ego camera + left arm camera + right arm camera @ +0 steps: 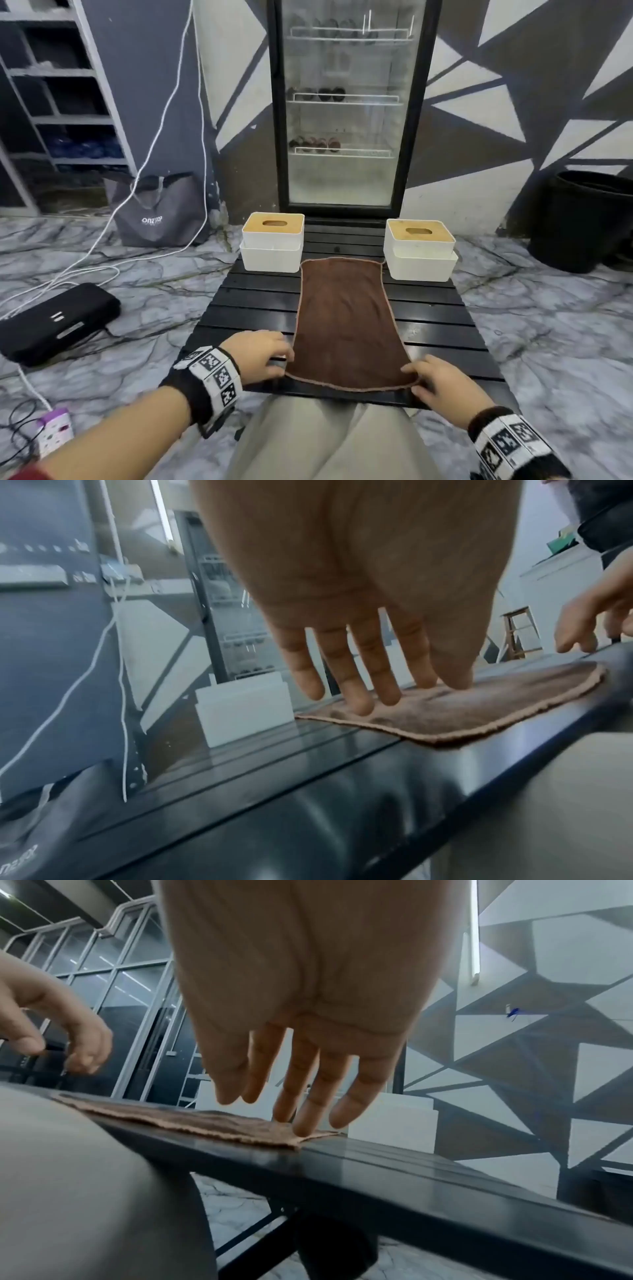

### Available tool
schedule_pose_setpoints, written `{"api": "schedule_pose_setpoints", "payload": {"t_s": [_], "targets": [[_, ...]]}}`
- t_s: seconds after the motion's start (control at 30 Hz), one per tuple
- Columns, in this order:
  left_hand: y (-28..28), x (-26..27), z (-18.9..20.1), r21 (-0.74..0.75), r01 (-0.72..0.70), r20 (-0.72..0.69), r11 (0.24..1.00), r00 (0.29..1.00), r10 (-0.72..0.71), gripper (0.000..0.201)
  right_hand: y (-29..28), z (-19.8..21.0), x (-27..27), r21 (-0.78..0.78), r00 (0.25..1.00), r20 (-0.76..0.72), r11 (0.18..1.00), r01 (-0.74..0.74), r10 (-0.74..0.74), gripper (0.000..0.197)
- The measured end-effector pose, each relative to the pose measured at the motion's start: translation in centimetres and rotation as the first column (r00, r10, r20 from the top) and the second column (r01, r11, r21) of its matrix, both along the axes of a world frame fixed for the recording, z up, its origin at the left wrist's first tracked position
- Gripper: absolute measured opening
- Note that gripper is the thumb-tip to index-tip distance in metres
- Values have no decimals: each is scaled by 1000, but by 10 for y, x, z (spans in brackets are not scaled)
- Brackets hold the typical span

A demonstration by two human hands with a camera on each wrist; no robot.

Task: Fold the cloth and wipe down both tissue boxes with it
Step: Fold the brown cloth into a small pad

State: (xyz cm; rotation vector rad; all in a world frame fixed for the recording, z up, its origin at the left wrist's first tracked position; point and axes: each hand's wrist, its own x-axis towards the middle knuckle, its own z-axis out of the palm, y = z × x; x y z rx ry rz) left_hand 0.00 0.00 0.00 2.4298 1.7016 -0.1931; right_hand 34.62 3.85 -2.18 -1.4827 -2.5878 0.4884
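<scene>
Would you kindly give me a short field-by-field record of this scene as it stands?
surface: black slatted table
cloth: brown cloth, spread flat and unfolded, lengthwise between the boxes
left tissue box: white with wooden lid, at the far left of the table
right tissue box: white with wooden lid, at the far right
left hand: fingers straight, touching the cloth's near left corner
right hand: fingers straight, touching the cloth's near right corner
task stage: folding not yet done, boxes untouched
</scene>
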Motion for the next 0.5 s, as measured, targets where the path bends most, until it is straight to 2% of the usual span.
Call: {"api": "schedule_pose_setpoints", "payload": {"t_s": [0.17, 0.37, 0.5], "targets": [[25, 13, -19, -59, 26, -16, 998, 1000, -27, 42, 19, -10, -7, -6, 997, 69, 999, -39, 39, 35], [35, 6, -27, -12, 26, 65, 1000, 998, -25, 20, 34, -12, -11, 1, 994, 103, 999, -37, 37, 19], [38, 1, -26, -17, -5, 98, 1000, 995, 7, 16, 41, -9, -15, 4, 988, 146, 999, -47, 46, 11]]}}
